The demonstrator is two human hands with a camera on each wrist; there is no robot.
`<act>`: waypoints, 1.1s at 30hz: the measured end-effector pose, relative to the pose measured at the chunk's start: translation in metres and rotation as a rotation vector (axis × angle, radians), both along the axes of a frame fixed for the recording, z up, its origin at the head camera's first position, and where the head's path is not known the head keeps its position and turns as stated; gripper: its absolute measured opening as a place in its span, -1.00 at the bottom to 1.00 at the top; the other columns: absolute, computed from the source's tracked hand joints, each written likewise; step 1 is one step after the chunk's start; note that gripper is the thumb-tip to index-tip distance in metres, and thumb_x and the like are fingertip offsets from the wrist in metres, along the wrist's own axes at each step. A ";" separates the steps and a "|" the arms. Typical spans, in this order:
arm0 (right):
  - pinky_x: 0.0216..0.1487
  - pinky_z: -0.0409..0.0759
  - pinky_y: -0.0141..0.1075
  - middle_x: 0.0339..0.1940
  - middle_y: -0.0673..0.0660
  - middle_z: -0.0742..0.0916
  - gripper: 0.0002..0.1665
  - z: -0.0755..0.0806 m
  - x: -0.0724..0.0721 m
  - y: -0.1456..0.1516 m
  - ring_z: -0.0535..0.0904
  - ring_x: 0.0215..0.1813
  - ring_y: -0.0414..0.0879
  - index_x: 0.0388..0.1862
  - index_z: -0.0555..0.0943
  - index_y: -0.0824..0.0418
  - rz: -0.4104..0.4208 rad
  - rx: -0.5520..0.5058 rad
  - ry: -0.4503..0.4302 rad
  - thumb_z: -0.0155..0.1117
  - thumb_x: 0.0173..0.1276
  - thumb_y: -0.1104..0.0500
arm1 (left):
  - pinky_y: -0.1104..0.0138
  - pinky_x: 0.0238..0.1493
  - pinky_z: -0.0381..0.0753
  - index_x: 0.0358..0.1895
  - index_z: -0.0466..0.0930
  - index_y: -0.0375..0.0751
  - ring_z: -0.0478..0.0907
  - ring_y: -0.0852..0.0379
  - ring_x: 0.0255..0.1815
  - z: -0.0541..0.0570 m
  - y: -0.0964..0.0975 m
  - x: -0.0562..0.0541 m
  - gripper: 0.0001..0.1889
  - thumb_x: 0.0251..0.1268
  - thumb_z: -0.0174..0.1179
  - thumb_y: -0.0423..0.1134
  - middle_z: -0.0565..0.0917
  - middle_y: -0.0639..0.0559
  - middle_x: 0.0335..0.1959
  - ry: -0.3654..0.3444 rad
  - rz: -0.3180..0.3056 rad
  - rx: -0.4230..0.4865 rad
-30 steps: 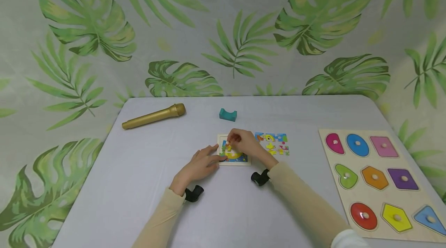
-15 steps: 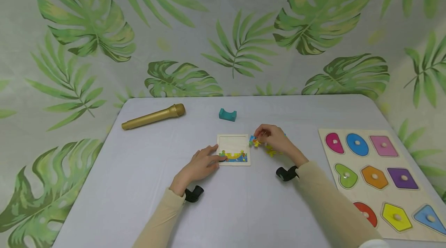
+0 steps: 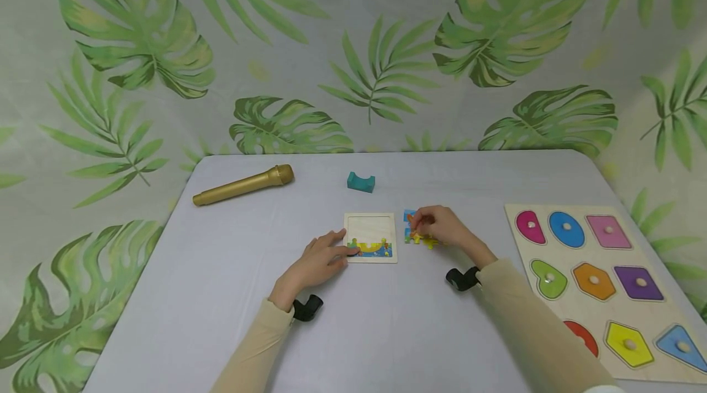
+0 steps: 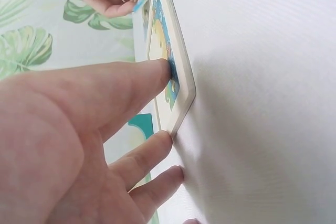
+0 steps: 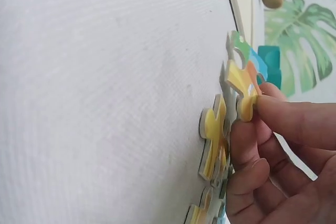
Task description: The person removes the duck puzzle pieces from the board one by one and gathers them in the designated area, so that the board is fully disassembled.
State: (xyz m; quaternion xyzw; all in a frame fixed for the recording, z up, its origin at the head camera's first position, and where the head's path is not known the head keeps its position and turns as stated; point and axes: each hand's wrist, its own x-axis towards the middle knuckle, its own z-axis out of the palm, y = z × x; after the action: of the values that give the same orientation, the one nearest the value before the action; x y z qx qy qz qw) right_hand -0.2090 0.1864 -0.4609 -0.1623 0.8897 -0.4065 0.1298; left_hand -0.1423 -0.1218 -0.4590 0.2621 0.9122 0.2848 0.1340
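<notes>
Puzzle piece (image 5: 242, 85) pinched by right hand (image 3: 442, 227), which hides loose pieces (image 3: 409, 226); left hand (image 3: 317, 261) flat, steadying tray (image 3: 370, 226).

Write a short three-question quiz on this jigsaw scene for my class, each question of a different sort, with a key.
1. True or false: the left hand rests on the edge of the puzzle tray.
2. What does the right hand pinch? A) the gold microphone B) a puzzle piece C) the teal block
3. Fill in: the shape board lies on the person's ______ side of the table.

Key: 1 true; 2 B; 3 right.
</notes>
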 end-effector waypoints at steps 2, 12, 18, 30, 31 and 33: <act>-0.33 0.41 -0.26 -0.43 0.11 0.66 -0.88 -0.002 0.000 -0.001 0.44 -0.38 -0.07 -0.39 0.64 0.28 0.012 0.002 0.004 0.20 0.17 0.43 | -0.23 0.32 -0.05 0.19 0.57 -0.17 0.02 -0.32 0.43 0.000 0.000 0.000 -0.67 0.42 0.08 -0.28 0.20 -0.30 0.42 0.000 -0.002 0.003; -0.34 0.44 -0.30 -0.45 0.05 0.65 -0.89 -0.005 0.001 -0.006 0.46 -0.40 -0.10 -0.41 0.61 0.27 0.013 0.060 0.067 0.21 0.21 0.44 | -0.21 0.34 -0.11 0.21 0.56 -0.14 -0.01 -0.32 0.44 0.002 0.000 0.000 -0.66 0.43 0.08 -0.26 0.17 -0.28 0.44 -0.018 0.009 0.008; -0.32 0.46 -0.28 -0.45 0.08 0.62 -0.87 -0.006 0.003 -0.009 0.45 -0.38 -0.08 -0.41 0.60 0.30 0.029 0.082 0.132 0.20 0.23 0.47 | -0.22 0.34 -0.09 0.20 0.56 -0.14 0.00 -0.32 0.44 0.000 0.000 0.000 -0.66 0.42 0.08 -0.27 0.18 -0.28 0.43 -0.011 0.009 0.010; -0.34 0.43 -0.28 -0.44 0.07 0.57 -0.87 -0.007 0.008 -0.014 0.41 -0.38 -0.08 -0.40 0.56 0.28 0.038 0.131 0.199 0.20 0.27 0.47 | -0.21 0.33 -0.06 0.19 0.58 -0.14 0.03 -0.31 0.43 0.000 0.002 0.000 -0.67 0.43 0.08 -0.25 0.18 -0.28 0.42 0.010 0.019 -0.013; -0.34 0.43 -0.28 -0.44 0.06 0.56 -0.86 -0.007 0.009 -0.014 0.41 -0.38 -0.08 -0.40 0.56 0.27 0.037 0.140 0.205 0.21 0.26 0.47 | -0.20 0.33 -0.04 0.18 0.58 -0.14 0.04 -0.31 0.42 0.001 0.003 0.000 -0.68 0.43 0.08 -0.25 0.19 -0.29 0.42 0.017 0.020 -0.013; -0.35 0.43 -0.28 -0.44 0.06 0.56 -0.87 -0.007 0.010 -0.015 0.40 -0.38 -0.08 -0.40 0.56 0.27 0.046 0.159 0.227 0.21 0.27 0.46 | -0.18 0.33 -0.02 0.17 0.59 -0.15 0.06 -0.30 0.41 0.001 0.004 0.000 -0.68 0.42 0.09 -0.25 0.20 -0.29 0.40 0.033 0.020 -0.012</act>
State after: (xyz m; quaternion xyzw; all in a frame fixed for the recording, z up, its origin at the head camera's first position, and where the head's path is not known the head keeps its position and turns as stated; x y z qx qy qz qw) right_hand -0.1990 0.1715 -0.4680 -0.2170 0.9241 -0.3106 0.0502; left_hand -0.1422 -0.1177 -0.4582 0.2567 0.9187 0.2761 0.1175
